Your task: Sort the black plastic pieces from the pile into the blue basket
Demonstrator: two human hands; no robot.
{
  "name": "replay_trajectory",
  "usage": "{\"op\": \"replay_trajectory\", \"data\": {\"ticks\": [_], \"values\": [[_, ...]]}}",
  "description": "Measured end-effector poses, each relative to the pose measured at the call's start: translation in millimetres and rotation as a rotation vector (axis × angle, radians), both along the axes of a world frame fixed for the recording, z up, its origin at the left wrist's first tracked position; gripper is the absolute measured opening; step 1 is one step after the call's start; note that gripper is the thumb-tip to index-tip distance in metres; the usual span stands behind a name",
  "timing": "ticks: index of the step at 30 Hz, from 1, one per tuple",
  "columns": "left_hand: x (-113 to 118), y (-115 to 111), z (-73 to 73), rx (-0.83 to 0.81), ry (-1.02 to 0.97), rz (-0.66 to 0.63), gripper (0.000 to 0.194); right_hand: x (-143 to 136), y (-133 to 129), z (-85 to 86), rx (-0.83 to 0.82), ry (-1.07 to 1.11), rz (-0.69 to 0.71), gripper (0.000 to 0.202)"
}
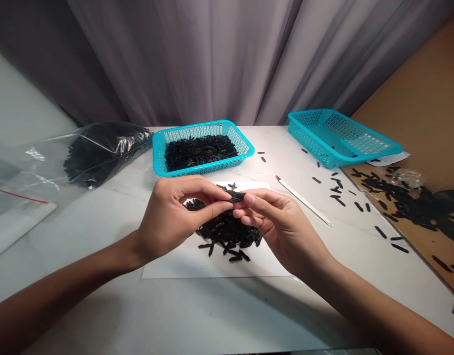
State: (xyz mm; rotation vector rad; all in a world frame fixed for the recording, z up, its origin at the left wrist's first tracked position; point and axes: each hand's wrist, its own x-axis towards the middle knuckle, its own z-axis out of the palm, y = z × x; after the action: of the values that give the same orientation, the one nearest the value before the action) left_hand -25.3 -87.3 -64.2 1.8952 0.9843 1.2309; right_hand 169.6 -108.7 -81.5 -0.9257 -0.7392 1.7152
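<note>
My left hand [178,212] and my right hand [279,222] meet over the middle of the table, pinching the two ends of a small bundle of black pieces [236,196] between thumbs and fingers. Beneath them a pile of short black pieces [227,231] lies on a white sheet [175,264], partly hidden by the hands. Behind the hands, a blue basket [203,171] holds many of the same black pieces.
A clear plastic bag of black pieces [97,153] lies at the left. At the back right sits another blue basket [345,133]. A white pencil-like stick [304,201] and scattered black pieces lie on the right side, with more on a brown board [445,187].
</note>
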Motion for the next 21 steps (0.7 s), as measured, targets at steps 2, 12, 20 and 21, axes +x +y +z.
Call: {"op": "replay_trajectory", "data": {"ticks": [2, 12, 20, 21], "values": [[-0.1, 0.6, -0.2, -0.027, -0.012, -0.013, 0.01, 0.6, 1.0, 0.2, -0.057, 0.024, 0.034, 0.014], [-0.3, 1.1, -1.3, -0.134, -0.037, 0.015, 0.006, 2.6, 1.9, 2.3, -0.152, 0.09, 0.139, 0.012], [-0.5, 1.1, -1.2, -0.117, -0.041, 0.034, 0.009, 3.6, 3.0, 1.7, -0.133, 0.072, 0.151, 0.013], [-0.5, 1.2, -1.2, -0.111, -0.041, 0.034, 0.009, 3.9, 3.1, 1.8, -0.129, 0.06, 0.151, 0.013]]}}
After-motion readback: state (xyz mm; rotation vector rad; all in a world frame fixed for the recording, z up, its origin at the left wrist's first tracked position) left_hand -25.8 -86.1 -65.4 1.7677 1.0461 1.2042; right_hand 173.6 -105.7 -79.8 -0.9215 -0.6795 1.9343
